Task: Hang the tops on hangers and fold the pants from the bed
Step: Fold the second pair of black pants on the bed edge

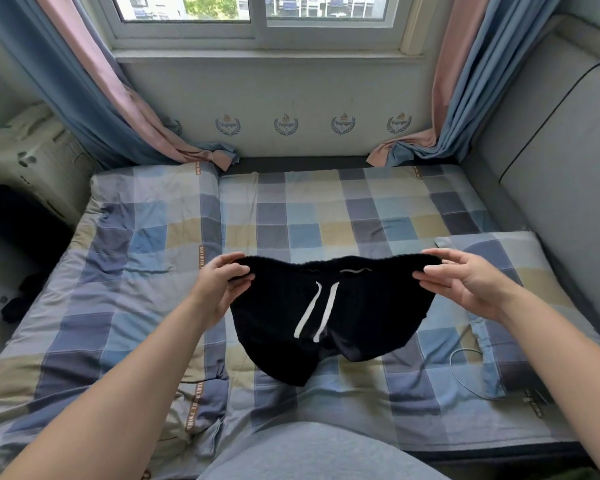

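A pair of black shorts (354, 317) with a white drawstring hangs above the checked bed (291, 216), held up by the waistband. My left hand (219, 285) pinches the waistband's left end between thumb and fingers. My right hand (465, 278) pinches the right end the same way. The legs droop toward me, and their lower edge touches the bedding near the front. The waistband is stretched out flat between both hands.
A folded checked quilt (125, 271) lies on the bed's left half and a pillow (499, 258) at the right. A thin white cable (465, 372) lies by the pillow. Curtains (118, 109) hang at both far corners under the window. A padded headboard (551, 161) rises at the right.
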### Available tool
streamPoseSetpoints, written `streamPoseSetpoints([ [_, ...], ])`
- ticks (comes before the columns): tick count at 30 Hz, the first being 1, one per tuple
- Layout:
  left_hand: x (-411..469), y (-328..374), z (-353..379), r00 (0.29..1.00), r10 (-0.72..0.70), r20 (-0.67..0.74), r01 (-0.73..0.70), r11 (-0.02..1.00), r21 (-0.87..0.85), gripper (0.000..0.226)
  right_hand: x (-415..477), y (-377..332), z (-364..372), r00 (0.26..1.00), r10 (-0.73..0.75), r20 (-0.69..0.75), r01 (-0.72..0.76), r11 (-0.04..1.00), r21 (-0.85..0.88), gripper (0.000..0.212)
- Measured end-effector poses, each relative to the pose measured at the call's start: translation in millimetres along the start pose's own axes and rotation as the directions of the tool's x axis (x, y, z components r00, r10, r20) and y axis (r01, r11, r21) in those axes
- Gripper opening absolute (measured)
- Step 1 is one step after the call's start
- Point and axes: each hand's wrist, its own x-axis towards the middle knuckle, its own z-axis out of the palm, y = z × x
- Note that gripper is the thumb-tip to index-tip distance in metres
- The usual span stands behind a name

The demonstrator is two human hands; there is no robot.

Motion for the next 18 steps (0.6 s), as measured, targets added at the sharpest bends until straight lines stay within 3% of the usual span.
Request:
streamPoseSetpoints([
  [2,-2,7,6,0.985,0.171,0.024,-0.172,0.967,0.188,0.046,3,-7,2,0.993,-0.115,0.009,0.115,0.986,-0.122,0.047],
  [3,-3,12,9,0.96,0.277,0.026,-0.267,0.888,0.374,0.051,4,-12,6,0.978,-0.206,-0.021,0.195,0.949,-0.248,0.044],
  [5,-3,23,18,0.863,0.501,0.059,-0.392,0.592,0.704,0.049,6,-28,16,0.919,-0.38,-0.102,0.299,0.843,-0.447,0.037],
  [7,-1,39,26,0.737,0.668,0.099,-0.45,0.376,0.81,0.033,9,-48,25,0.849,-0.513,-0.13,0.355,0.734,-0.579,0.035],
  [10,3,79,40,0.661,0.746,0.079,-0.497,0.357,0.791,0.013,6,-86,42,0.697,-0.713,-0.071,0.38,0.451,-0.808,0.02],
  [13,3,126,54,0.586,0.809,0.049,-0.492,0.307,0.815,0.017,-3,-125,55,0.582,-0.812,0.038,0.341,0.201,-0.918,0.009],
  [14,3,142,59,0.557,0.83,0.037,-0.468,0.276,0.839,0.021,-6,-139,59,0.568,-0.82,0.063,0.343,0.167,-0.924,0.01],
  [16,0,174,68,0.521,0.853,-0.009,-0.416,0.264,0.87,0.028,-16,-165,69,0.563,-0.823,0.077,0.422,0.207,-0.883,0.004],
  [18,-8,210,78,0.538,0.842,-0.035,-0.472,0.336,0.815,0.031,-26,-194,81,0.554,-0.827,0.092,0.513,0.252,-0.821,0.003],
])
